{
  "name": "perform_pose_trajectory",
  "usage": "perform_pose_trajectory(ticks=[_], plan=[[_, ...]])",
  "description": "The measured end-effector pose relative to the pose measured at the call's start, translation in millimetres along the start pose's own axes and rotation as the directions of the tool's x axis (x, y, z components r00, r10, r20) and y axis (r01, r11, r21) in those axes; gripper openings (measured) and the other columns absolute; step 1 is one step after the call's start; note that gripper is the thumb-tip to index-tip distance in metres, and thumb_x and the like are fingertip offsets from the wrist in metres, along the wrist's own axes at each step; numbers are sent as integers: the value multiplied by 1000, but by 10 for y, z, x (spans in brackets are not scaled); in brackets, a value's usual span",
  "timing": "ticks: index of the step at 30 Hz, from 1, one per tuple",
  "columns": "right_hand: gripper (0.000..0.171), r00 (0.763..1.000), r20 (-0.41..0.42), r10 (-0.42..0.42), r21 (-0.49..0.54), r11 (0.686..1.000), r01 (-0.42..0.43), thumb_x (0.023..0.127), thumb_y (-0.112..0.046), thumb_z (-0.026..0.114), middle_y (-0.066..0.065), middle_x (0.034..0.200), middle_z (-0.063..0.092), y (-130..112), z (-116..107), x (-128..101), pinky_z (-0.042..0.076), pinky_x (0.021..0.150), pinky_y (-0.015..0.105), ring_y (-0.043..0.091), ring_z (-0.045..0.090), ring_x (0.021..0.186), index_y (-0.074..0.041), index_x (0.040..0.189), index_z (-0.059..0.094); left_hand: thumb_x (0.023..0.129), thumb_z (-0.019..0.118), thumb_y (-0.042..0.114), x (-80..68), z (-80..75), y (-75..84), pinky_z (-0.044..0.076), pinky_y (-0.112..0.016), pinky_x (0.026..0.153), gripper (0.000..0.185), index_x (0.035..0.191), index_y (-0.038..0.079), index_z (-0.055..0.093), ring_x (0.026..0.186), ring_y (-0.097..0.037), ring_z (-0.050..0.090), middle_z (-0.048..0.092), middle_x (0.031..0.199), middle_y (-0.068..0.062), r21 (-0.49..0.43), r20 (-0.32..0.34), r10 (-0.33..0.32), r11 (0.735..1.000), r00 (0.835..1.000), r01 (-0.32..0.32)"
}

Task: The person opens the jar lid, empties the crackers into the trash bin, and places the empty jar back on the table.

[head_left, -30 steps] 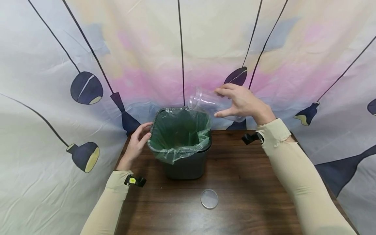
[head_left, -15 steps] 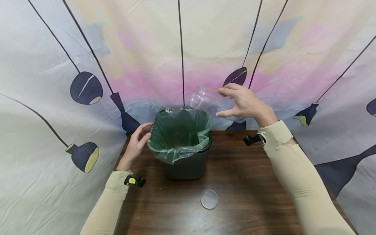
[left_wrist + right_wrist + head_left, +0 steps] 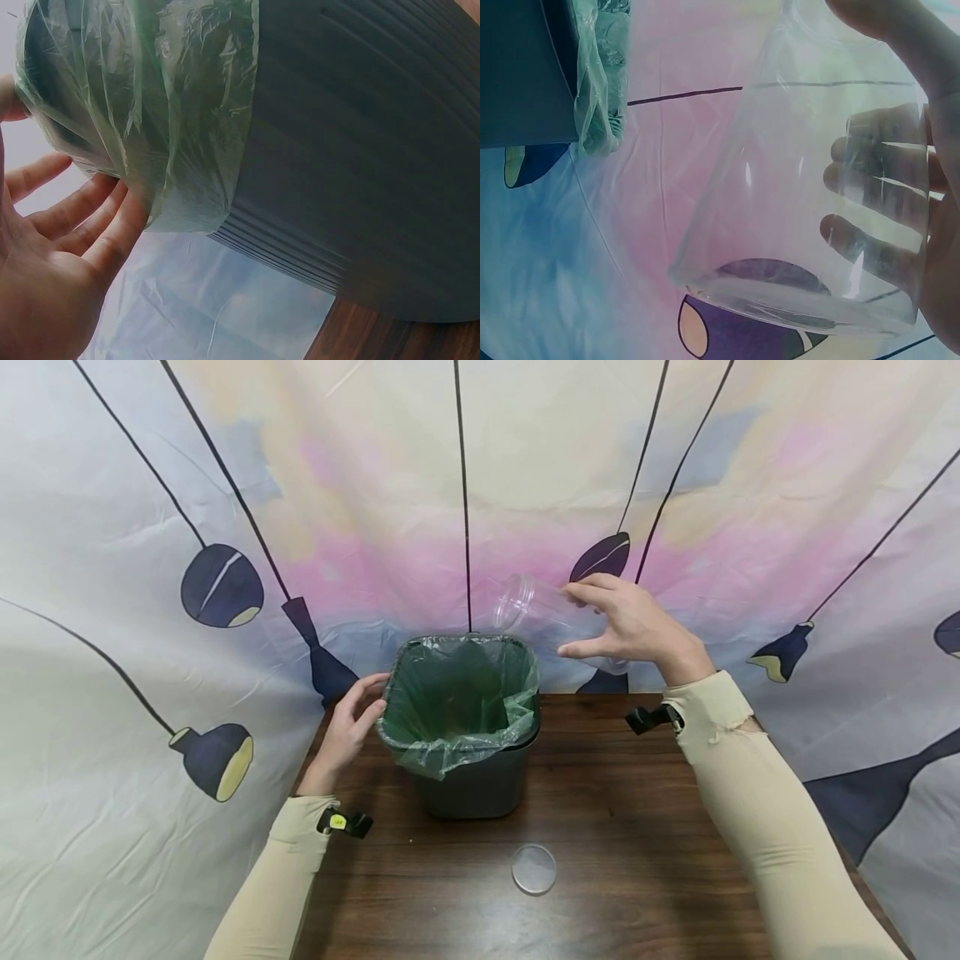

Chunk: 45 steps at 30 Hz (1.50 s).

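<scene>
The right hand (image 3: 637,627), right of centre in the head view, grips a clear plastic cup (image 3: 543,610) on its side, fingers and thumb curled round it, its open mouth pointing left above the far right corner of the grey bin (image 3: 476,785). The left hand (image 3: 348,727) rests relaxed fingers against the bin's green liner (image 3: 457,702) at left centre. A clear round lid (image 3: 535,868) lies on the wooden table (image 3: 637,860), lower centre.
</scene>
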State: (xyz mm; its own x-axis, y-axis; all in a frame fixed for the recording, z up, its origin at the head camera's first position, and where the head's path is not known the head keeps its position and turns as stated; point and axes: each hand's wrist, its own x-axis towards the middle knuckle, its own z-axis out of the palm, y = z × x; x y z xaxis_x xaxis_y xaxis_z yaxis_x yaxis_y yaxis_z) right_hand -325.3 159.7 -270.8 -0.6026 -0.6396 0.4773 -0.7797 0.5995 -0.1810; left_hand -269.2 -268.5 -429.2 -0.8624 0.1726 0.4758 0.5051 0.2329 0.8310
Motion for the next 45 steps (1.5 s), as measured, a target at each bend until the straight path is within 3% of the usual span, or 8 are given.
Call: perform_pose_trajectory(ticks=[13, 24, 37, 42, 45], plan=[[74, 998, -44, 40, 80, 996, -36, 71, -35, 87, 11, 115, 61, 44, 25, -87, 46, 76, 41, 26, 56, 96, -7, 133, 58, 100, 48, 1, -22, -23, 7, 42, -14, 91, 40, 140, -2, 47, 115, -2, 53, 53, 133, -28, -13, 2, -6, 1000, 1000, 6], [75, 997, -71, 4, 74, 997, 1, 70, -31, 86, 12, 115, 62, 105, 21, -128, 45, 80, 43, 27, 57, 101, -1, 132, 57, 100, 47, 0, -22, -13, -24, 43, -15, 89, 40, 139, -4, 47, 112, -3, 55, 54, 131, -29, -18, -14, 13, 1000, 1000, -14], [66, 991, -126, 47, 104, 994, -34, 66, -30, 87, 6, 104, 62, 161, 60, -227, 45, 79, 40, 21, 55, 90, -7, 122, 62, 100, 48, 0, -3, -35, -14, 43, -14, 90, 40, 139, -5, 46, 113, -3, 53, 52, 130, -32, 4, 2, 28, 1000, 1000, -28], [68, 990, -134, 47, 105, 994, -33, 65, -29, 88, 7, 101, 61, 187, 69, -251, 45, 77, 41, 25, 55, 87, -7, 124, 61, 99, 47, -4, -13, -33, 123, 43, -13, 89, 40, 138, -9, 45, 112, -2, 54, 51, 131, -33, 5, 2, 7, 1000, 1000, -7], [69, 990, -137, 45, 105, 994, -31, 65, -29, 88, 8, 102, 61, 193, 63, -249, 45, 77, 42, 25, 55, 87, -7, 125, 61, 99, 47, -3, -2, -43, 117, 42, -13, 89, 40, 139, -8, 45, 112, -2, 54, 52, 131, -33, -1, 4, 3, 1000, 1000, -3]])
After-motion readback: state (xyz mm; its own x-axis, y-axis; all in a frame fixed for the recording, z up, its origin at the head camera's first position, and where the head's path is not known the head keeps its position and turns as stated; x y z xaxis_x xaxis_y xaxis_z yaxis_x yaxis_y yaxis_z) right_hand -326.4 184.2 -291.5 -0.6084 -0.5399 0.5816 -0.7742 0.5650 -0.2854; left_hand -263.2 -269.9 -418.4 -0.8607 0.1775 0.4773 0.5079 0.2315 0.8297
